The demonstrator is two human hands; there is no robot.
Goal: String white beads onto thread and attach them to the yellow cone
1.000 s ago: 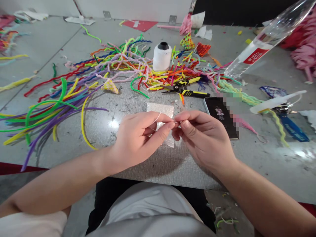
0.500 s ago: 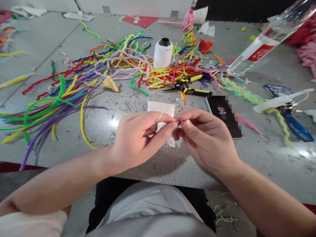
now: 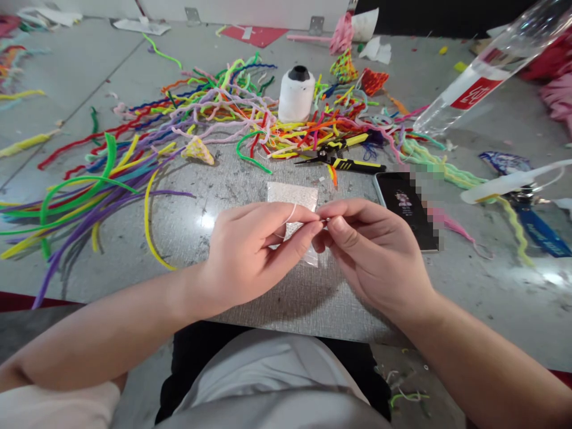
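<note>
My left hand point(image 3: 259, 250) pinches a thin white thread point(image 3: 290, 215) between thumb and index finger; a loop of it hangs behind the fingers. Close against it, my right hand point(image 3: 370, 250) is closed in a pinch, its fingertips nearly touching the left ones. What sits between the right fingertips is too small to make out. Under the hands lies a clear plastic bag of small white beads point(image 3: 292, 193), partly covered by my left fingers. Behind it stands a white thread spool point(image 3: 296, 95) with a black top.
Colourful fuzzy stems point(image 3: 214, 107) spread across the table. Black-and-yellow pliers point(image 3: 339, 161) lie behind the bag, a phone point(image 3: 409, 208) to the right. A tilted clear bottle point(image 3: 473, 89), a white nozzle tool point(image 3: 509, 182) and a blue strap point(image 3: 543, 229) lie farther right.
The fingertips of both hands have drawn slightly closer together, and less of the gap between them shows. Otherwise the hands hold the same place; the view has shifted very slightly.
</note>
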